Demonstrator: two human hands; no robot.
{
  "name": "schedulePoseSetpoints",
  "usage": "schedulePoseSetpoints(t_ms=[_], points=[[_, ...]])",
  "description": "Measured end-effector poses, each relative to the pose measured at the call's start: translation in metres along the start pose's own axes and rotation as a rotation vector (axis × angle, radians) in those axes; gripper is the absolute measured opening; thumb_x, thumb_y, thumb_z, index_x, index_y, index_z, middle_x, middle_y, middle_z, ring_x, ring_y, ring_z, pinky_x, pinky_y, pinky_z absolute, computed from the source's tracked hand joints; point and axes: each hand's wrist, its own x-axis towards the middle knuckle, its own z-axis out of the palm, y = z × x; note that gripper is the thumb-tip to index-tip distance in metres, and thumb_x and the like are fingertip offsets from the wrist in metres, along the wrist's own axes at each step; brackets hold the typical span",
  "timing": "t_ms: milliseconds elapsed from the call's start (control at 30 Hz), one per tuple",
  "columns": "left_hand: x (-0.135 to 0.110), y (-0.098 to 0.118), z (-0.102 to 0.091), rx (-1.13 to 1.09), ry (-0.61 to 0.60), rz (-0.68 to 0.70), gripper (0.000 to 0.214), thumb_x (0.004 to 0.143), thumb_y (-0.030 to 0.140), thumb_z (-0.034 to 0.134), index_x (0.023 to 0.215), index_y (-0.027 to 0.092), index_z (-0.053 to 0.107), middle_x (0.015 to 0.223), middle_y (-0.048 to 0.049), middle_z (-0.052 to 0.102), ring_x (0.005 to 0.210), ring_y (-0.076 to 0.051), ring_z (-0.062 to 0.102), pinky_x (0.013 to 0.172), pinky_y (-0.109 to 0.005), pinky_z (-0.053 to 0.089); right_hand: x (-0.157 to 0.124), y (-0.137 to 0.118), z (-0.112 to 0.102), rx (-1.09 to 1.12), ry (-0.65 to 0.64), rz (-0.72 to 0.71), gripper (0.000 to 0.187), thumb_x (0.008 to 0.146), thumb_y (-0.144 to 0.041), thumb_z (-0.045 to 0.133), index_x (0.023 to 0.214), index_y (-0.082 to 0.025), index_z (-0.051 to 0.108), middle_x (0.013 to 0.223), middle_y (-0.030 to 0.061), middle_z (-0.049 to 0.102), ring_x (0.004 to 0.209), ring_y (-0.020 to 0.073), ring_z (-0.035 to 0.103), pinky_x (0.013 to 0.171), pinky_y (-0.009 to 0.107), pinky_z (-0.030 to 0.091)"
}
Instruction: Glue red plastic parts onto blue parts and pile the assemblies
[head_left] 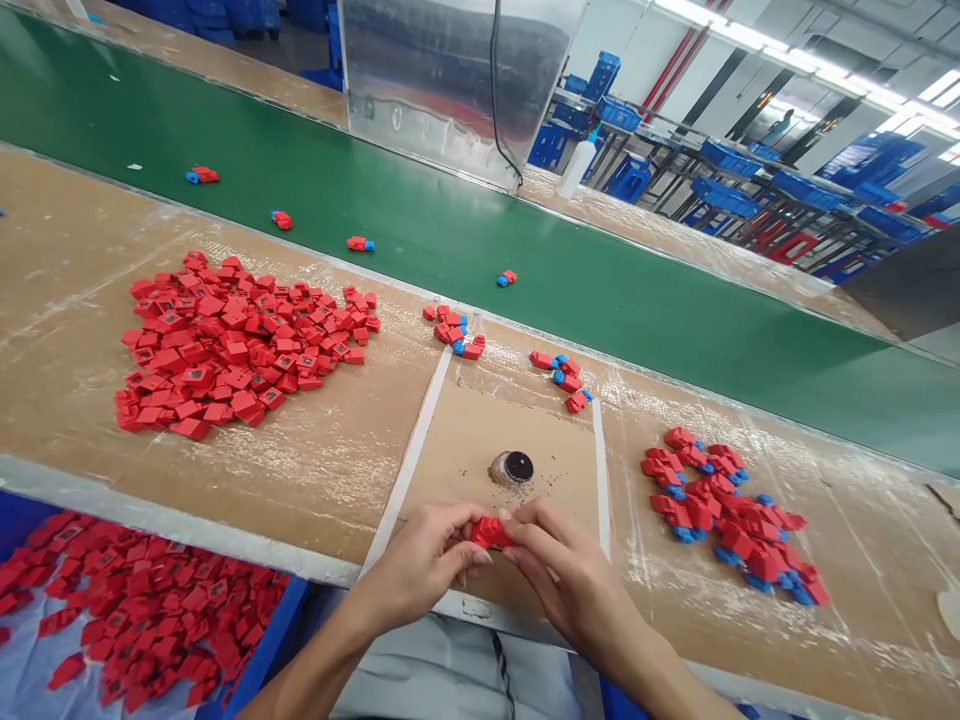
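Note:
Between the fingertips of both hands is a small red plastic part (489, 532), partly covered by the fingers. My left hand (429, 556) pinches it from the left and my right hand (559, 560) grips it from the right. Just beyond them, a small round pot with a black top (517, 466) stands on a cardboard sheet (442, 455), with dark specks scattered around it. Past the sheet's far edge lie several red-and-blue pieces (568, 383).
A heap of red parts (225, 340) lies left, above a blue bin (296, 610) of similar parts. Red-and-blue pieces (739, 520) are piled right. A green conveyor belt (660, 300) crosses behind, carrying several pieces. Beyond it stand a metal panel (442, 90) and a white bottle (577, 168).

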Motion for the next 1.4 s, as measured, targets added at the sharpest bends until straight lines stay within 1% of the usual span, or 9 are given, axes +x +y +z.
schedulePoseSetpoints(t_ms=[200,333,567,700,833,933,1167,1300,1400], points=[[0.0,0.0,0.004,0.004,-0.006,-0.013,0.018,0.087,0.024,0.053,0.1,0.017,0.064,0.075,0.0013,0.055,0.065,-0.011,0.05,0.059,-0.022,0.041,-0.001,-0.003,0.008,-0.015,0.04,0.02,0.019,0.1,-0.019,0.043,0.108,-0.021,0.06,0.094,0.0085,0.061,0.082,0.0196,0.061,0.069,0.03,0.053],[-0.003,0.008,-0.014,-0.014,-0.035,-0.093,0.05,0.081,0.028,0.063,0.129,0.022,0.049,0.087,-0.0007,0.061,0.067,-0.012,0.055,0.06,-0.023,0.046,-0.016,0.015,-0.014,-0.059,0.167,0.083,0.018,0.1,-0.026,0.045,0.11,-0.022,0.059,0.098,0.0074,0.066,0.086,0.0193,0.065,0.073,0.028,0.054],[-0.002,0.055,-0.131,1.015,0.8,-0.125,0.043,0.093,0.045,0.039,0.124,0.019,0.052,0.078,-0.0054,0.067,0.076,-0.026,0.064,0.07,-0.035,0.047,-0.086,0.116,-0.067,-0.585,0.389,0.313,0.039,0.099,-0.051,0.039,0.103,-0.02,0.062,0.095,0.0089,0.069,0.083,0.0273,0.068,0.071,0.039,0.054],[0.018,0.075,-0.159,1.405,0.815,-0.298,0.045,0.096,0.041,0.031,0.131,0.018,0.048,0.08,-0.0101,0.071,0.081,-0.031,0.068,0.071,-0.037,0.047,-0.083,0.139,-0.081,-0.715,0.405,0.258,0.043,0.097,-0.053,0.038,0.103,-0.02,0.064,0.102,0.0115,0.066,0.092,0.0316,0.064,0.078,0.045,0.051],[0.046,0.083,-0.151,1.609,0.717,-0.408,0.04,0.098,0.039,0.027,0.117,0.016,0.054,0.082,-0.015,0.071,0.081,-0.034,0.07,0.067,-0.038,0.048,-0.018,0.152,-0.096,-0.693,0.431,0.234,0.04,0.098,-0.049,0.038,0.105,-0.02,0.063,0.104,0.012,0.063,0.097,0.0311,0.062,0.08,0.043,0.05],[0.058,0.082,-0.146,1.626,0.678,-0.429,0.038,0.098,0.035,0.025,0.111,0.015,0.055,0.086,-0.0159,0.071,0.081,-0.035,0.07,0.065,-0.039,0.049,0.064,0.181,-0.096,-0.57,0.289,0.284,0.035,0.098,-0.043,0.039,0.111,-0.02,0.062,0.106,0.0108,0.062,0.091,0.0258,0.064,0.078,0.037,0.051],[0.021,0.047,-0.162,1.392,0.684,-0.179,0.035,0.095,0.031,0.032,0.111,0.021,0.062,0.106,-0.0115,0.071,0.091,-0.026,0.071,0.072,-0.034,0.054,0.25,0.26,-0.071,-0.546,0.155,0.354,0.043,0.093,-0.02,0.046,0.136,-0.018,0.05,0.118,0.014,0.055,0.087,0.0206,0.063,0.083,0.032,0.049],[-0.009,0.02,-0.16,1.309,0.832,0.087,0.031,0.088,0.034,0.049,0.111,0.024,0.067,0.107,-0.0071,0.074,0.095,-0.025,0.071,0.078,-0.032,0.058,0.291,0.276,-0.067,-0.598,0.13,0.36,0.052,0.084,-0.006,0.051,0.133,-0.023,0.056,0.132,0.0161,0.046,0.108,0.0287,0.055,0.092,0.038,0.043],[-0.018,0.012,-0.148,1.288,0.904,0.148,0.029,0.087,0.024,0.046,0.102,0.023,0.071,0.096,-0.0062,0.073,0.084,-0.022,0.072,0.069,-0.029,0.058,0.291,0.277,-0.064,-0.62,0.117,0.382,0.033,0.085,-0.009,0.054,0.115,-0.015,0.066,0.122,0.02,0.048,0.108,0.0321,0.053,0.093,0.041,0.041]])
